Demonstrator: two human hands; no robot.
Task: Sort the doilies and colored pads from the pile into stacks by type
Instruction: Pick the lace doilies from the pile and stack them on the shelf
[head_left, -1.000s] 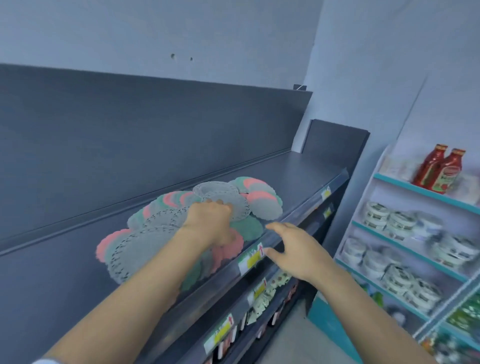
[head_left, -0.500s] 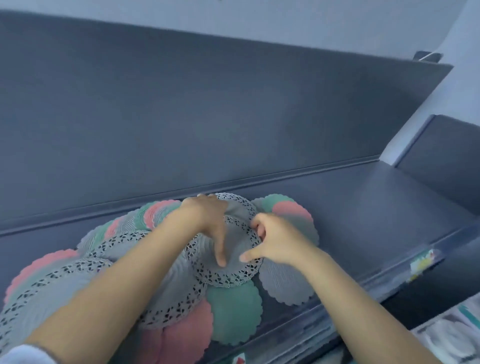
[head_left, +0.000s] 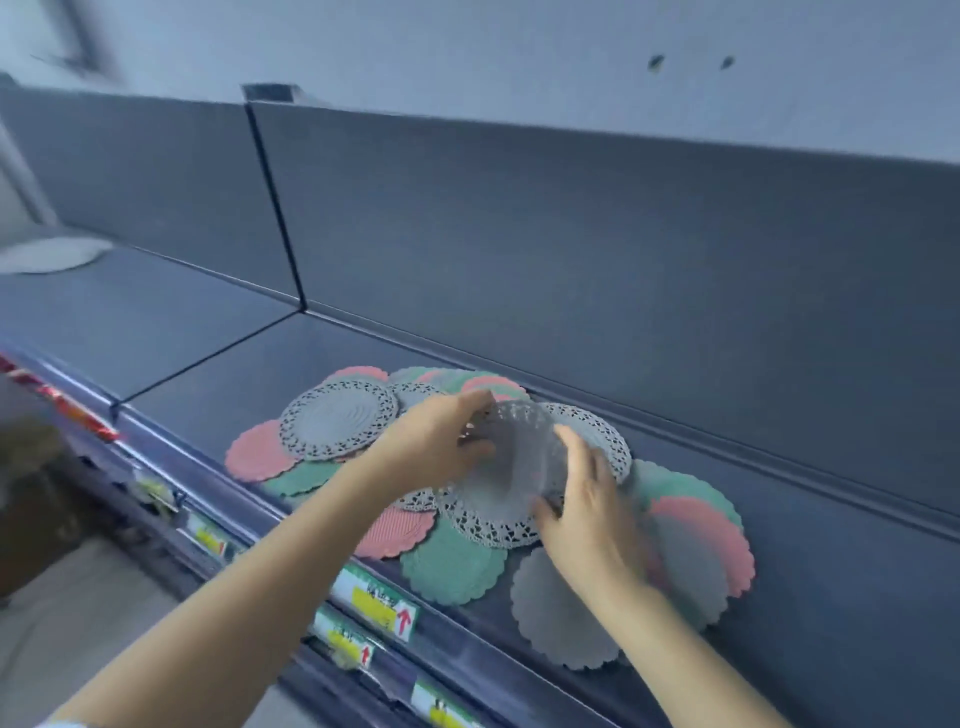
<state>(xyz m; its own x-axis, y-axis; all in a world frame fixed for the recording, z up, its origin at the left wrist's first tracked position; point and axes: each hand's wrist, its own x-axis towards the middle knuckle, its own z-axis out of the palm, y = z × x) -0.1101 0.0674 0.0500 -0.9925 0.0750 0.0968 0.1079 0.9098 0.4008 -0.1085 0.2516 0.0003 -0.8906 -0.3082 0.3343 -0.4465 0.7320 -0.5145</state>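
A grey lace doily (head_left: 514, 457) is tilted up off the pile (head_left: 691, 525) of doilies and pads, which lies spread on the dark shelf (head_left: 831, 597). The left hand (head_left: 436, 447) pinches the doily's upper left edge with curled fingers (head_left: 475, 402). The right hand (head_left: 587, 509) is at its right edge with fingers nearly straight; blur hides whether they grip it. A larger lace doily (head_left: 337, 418) lies to the left over a pink pad (head_left: 257, 452). A green pad (head_left: 452, 566) and a grey pad (head_left: 561, 618) lie by the shelf's front edge, above yellow price labels (head_left: 379, 605).
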